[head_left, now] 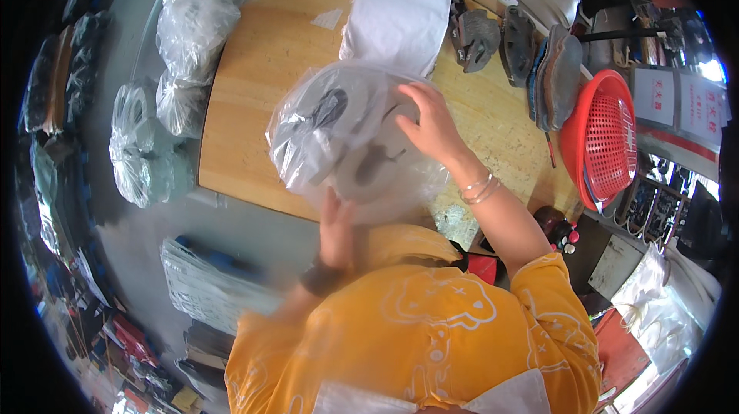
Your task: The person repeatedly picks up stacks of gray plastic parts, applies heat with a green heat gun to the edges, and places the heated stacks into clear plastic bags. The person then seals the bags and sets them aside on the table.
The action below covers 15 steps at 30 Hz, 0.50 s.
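A clear plastic bag (pixel 308 152) lies on the wooden table in front of me. Pale, rounded flat pieces with dark openings show through its film; their exact kind is hard to make out. My right hand (pixel 431 125) is at the bag's right side, thumb and fingers apart, with two bangles on the wrist. At the bag's near edge is my left hand (pixel 336 233), fingers pointing toward the plastic. Motion blurs it, so whether it grips the film cannot be told. A dark band circles the left wrist.
Beyond the bag, white paper sheets (pixel 396 17) sit under a teal clip on the wooden table (pixel 254 52). Dark sole-shaped pieces (pixel 558 67) stand along the right edge, beside a red plastic basket (pixel 608 137). Filled clear bags (pixel 202 17) stand left of the table.
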Motion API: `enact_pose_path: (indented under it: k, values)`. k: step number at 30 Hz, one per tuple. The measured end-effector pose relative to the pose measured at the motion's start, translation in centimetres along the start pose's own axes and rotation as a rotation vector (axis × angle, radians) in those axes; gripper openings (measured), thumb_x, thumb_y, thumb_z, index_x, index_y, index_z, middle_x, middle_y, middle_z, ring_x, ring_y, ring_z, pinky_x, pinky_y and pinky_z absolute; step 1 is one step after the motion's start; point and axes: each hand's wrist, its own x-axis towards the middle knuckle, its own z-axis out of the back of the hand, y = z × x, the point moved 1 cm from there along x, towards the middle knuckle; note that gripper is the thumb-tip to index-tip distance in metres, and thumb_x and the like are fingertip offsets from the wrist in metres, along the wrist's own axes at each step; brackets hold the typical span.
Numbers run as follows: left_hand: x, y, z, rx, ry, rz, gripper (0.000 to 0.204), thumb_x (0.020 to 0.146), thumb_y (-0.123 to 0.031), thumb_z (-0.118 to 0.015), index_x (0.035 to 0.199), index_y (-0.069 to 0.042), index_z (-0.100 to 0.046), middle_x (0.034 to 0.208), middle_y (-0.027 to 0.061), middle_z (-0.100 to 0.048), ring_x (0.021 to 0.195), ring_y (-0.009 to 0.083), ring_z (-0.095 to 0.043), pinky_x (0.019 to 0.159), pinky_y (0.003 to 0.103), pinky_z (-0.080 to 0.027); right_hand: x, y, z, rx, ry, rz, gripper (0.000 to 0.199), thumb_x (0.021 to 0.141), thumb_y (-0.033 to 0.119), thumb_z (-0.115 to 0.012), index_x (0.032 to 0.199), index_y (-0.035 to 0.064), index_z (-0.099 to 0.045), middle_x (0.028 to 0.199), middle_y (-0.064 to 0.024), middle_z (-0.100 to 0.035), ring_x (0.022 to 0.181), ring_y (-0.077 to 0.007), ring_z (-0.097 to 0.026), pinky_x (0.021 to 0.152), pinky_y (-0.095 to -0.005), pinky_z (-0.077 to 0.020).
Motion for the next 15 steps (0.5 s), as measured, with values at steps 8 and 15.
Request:
enact_pose_path:
  k: [8,15]
  values:
    - [2.7,2.2,0.4,-0.190,-0.039,0.190,0.023,0.094,-0.014,-0.044,0.115,-0.008,-0.052,0.099,0.0013,-0.055,0.091,0.0130,-0.050,0.087,0.032,-0.040,-3.3,-2.3,-3.4,0.266,0.053,-0.257,0.066,0.083,0.024,-0.062,0.133,-0.0087,-0.034,0.136,-0.0257,-0.038,0.129,-0.0345,-0.036,0.107,-0.0376,-0.0290]
    - [4.6,5.3,3.1,-0.023,0.103,0.114,0.027,0.093,-0.022,-0.047,0.115,-0.008,-0.052,0.111,0.0060,-0.053,0.102,0.0189,-0.050,0.091,0.040,-0.041,-8.0,2.4,-0.6,0.127,-0.255,0.028,0.050,0.085,0.016,-0.058,0.130,0.0011,-0.043,0.131,-0.0205,-0.046,0.123,-0.0350,-0.043,0.103,-0.0391,-0.0349]
